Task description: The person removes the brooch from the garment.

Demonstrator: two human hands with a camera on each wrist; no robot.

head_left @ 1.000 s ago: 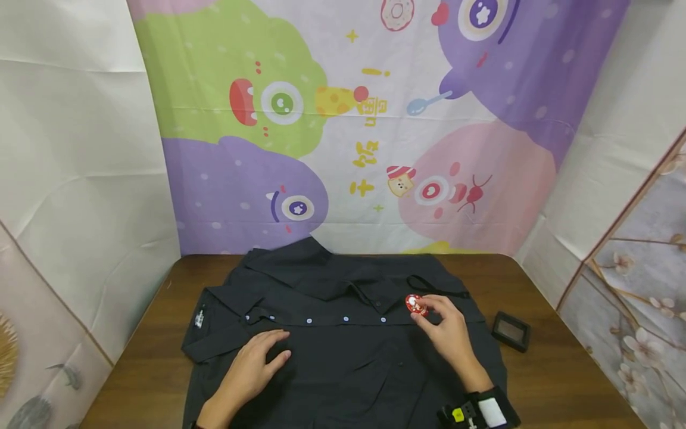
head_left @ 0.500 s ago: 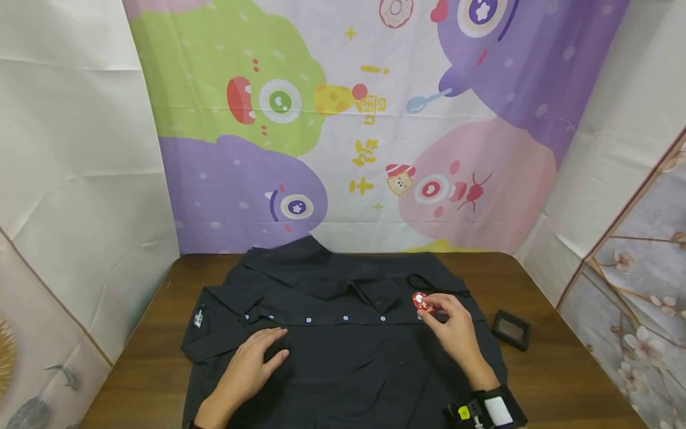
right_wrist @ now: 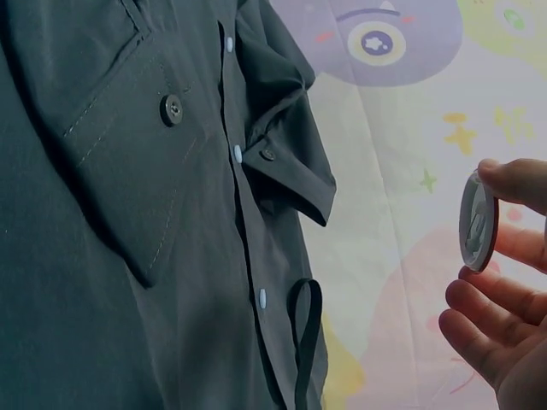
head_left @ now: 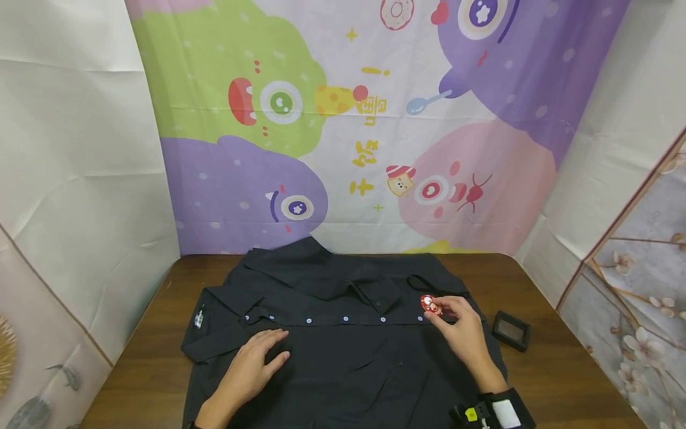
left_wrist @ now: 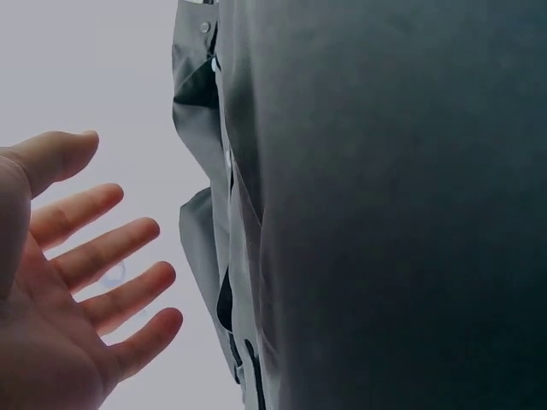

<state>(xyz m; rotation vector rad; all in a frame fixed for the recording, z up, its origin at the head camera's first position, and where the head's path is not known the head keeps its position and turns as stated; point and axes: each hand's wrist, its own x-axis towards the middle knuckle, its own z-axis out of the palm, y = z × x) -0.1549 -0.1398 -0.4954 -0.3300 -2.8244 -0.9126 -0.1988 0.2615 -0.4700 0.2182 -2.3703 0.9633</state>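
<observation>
A black button-up shirt (head_left: pixel 337 357) with pale blue buttons is spread over the table. Over its right side my right hand (head_left: pixel 462 333) pinches a round red badge (head_left: pixel 430 304) between thumb and fingers. The right wrist view shows the silvery back of the badge (right_wrist: pixel 476 224), with what looks like a pin across it, apart from the cloth. My left hand (head_left: pixel 249 364) hovers above the left part of the shirt, holding nothing. In the left wrist view the fingers of that hand (left_wrist: pixel 68 290) are spread and relaxed.
A small dark box with a window-like top (head_left: pixel 511 331) sits on the brown table (head_left: pixel 568 369), right of the shirt. A black strap loop (head_left: pixel 423 282) lies at the shirt's upper right. Behind the table hangs a cartoon-printed cloth (head_left: pixel 354 226).
My right hand has moved a little to the right with the badge between its fingers, near the button line's right end. The left hand stays almost where it was.
</observation>
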